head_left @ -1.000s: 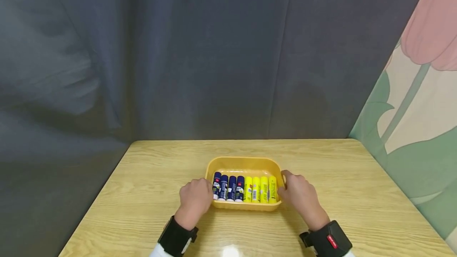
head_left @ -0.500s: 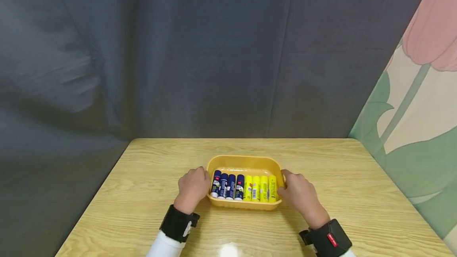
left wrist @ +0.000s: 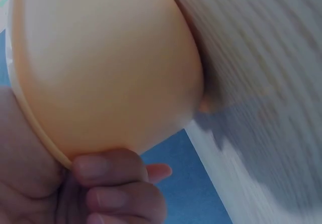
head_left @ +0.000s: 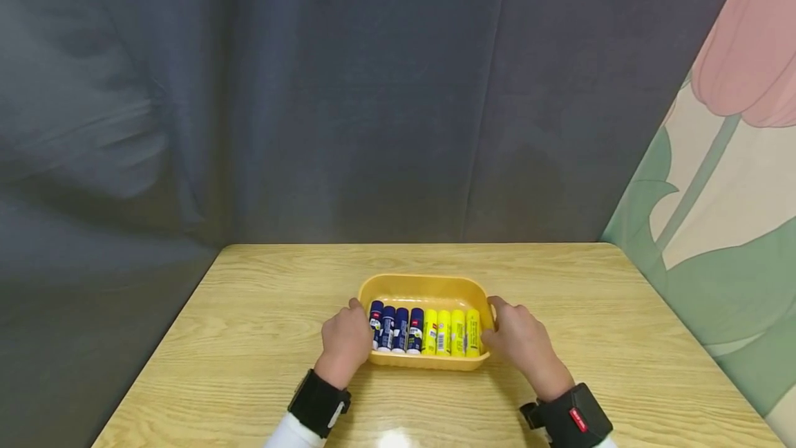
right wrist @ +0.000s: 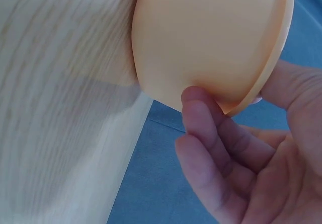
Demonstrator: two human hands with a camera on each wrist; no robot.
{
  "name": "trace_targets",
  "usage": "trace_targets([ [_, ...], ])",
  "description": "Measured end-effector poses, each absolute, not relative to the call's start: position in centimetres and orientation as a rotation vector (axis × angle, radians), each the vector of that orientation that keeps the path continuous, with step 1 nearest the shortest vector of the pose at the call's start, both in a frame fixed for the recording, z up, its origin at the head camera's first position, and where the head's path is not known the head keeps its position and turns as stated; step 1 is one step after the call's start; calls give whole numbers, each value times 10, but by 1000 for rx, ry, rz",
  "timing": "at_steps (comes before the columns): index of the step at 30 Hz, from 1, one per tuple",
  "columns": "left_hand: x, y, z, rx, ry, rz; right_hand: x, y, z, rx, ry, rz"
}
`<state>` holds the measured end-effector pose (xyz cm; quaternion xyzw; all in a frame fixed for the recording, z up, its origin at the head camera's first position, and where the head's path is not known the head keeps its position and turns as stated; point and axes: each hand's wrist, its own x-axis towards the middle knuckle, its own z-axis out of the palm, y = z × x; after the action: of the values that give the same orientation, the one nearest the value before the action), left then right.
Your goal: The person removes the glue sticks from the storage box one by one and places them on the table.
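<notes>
A shallow yellow plastic basket stands on the wooden table. In it lies a row of glue sticks, with dark blue ones on the left and bright yellow ones on the right. At the basket's left end my left hand grips the rim; in the left wrist view its curled fingers press the outer wall. My right hand holds the right end. Its thumb is over the rim and its fingertips touch the outside, in the right wrist view. The thumb tips are mostly hidden.
Wood-grain table surface surrounds the basket. A dark grey-blue curtain hangs along the table's back edge and left side. To the right stands a panel with a pink tulip print.
My left hand shifts slightly outward along the basket's left end, then comes back right and nearer, its fingers over the rim. My right hand and the basket stay nearly in place.
</notes>
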<state>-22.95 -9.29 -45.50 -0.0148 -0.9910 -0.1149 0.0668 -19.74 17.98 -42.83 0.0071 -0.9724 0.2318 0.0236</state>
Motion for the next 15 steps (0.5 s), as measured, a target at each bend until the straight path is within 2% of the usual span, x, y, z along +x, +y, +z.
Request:
trace_targets([
  [15,-229,-92,-459,-36,-2967,-376,-199,180,-429,49,-3024,717],
])
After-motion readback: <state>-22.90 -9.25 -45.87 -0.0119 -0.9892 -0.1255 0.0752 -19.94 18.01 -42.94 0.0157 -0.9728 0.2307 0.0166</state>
